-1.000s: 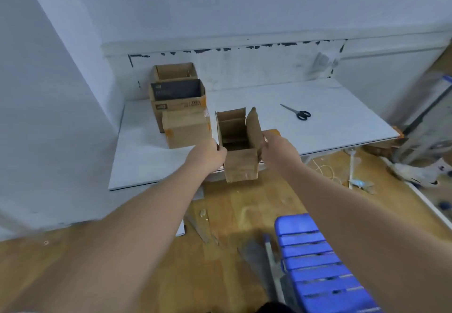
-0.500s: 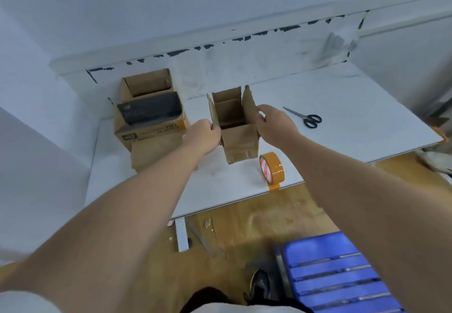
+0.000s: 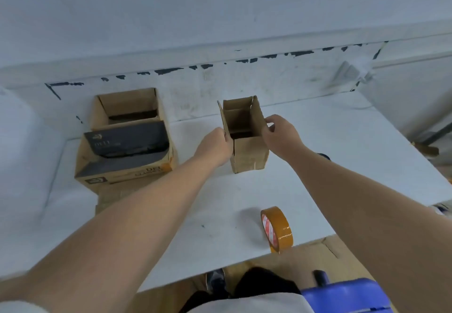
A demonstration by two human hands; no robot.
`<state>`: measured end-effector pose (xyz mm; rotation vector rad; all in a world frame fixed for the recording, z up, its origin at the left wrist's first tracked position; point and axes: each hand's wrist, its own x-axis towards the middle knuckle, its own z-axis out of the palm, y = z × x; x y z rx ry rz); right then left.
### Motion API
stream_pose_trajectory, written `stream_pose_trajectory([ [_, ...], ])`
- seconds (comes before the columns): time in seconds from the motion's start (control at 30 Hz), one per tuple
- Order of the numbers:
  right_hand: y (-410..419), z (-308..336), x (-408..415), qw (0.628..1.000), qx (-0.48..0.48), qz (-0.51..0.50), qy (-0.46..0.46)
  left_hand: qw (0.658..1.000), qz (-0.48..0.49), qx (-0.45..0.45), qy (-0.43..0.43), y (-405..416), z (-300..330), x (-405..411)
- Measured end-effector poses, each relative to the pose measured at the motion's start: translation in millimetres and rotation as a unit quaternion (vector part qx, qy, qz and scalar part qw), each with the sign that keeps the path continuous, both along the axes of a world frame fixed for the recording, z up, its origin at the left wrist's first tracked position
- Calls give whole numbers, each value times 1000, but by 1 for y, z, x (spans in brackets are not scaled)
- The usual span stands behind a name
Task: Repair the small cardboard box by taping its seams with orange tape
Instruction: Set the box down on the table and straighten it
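Head view is taking in a white table [image 3: 342, 156] running along a scuffed wall [image 3: 220, 19]; its left and right ends are running out of frame. At the table's back left, two open cartons [image 3: 127, 141] are sitting one behind the other, with the front one's lower edge lying hidden behind the left forearm and its print too blurred to read. Near the middle, the small box [image 3: 248, 151] is standing upright with its top flaps raised. The left hand [image 3: 215, 146] is pinching the box's left flap, though its fingertips are hiding behind the card. The right hand [image 3: 278, 132] is curling its fingers round the right flap's edge. A dark object is peeking out past the right forearm, too covered to identify. The tape [image 3: 277, 229] is standing on edge near the table's front rim, well apart from the box.
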<state>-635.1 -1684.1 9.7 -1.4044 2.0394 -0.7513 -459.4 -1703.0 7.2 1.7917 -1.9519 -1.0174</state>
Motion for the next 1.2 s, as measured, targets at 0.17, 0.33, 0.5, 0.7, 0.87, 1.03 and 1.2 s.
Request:
stream_pose_trajectory([
  [0.17,-17,-8,-12,999,17,-33,-11,997,39,14,67,-24,-16,-8],
  [0.33,-42,-7,-24,999,23,-14,-23,994,73,10,82,-38,-20,-19],
  [0.5,-64,-13,-45,996,8,13,-90,985,139,19,99,-44,-19,-39],
  [0.7,-95,-40,-71,983,-22,104,-148,966,240,-20,90,-48,-28,-76],
  [0.87,-101,-55,-94,979,-36,111,-166,953,285,-35,97,-51,-34,-105],
  [1.03,-106,-63,-106,984,-64,109,-128,957,267,-70,90,-52,-45,-115],
  [1.2,-95,-72,-107,978,-86,162,-101,961,240,-109,79,-40,-63,-107],
])
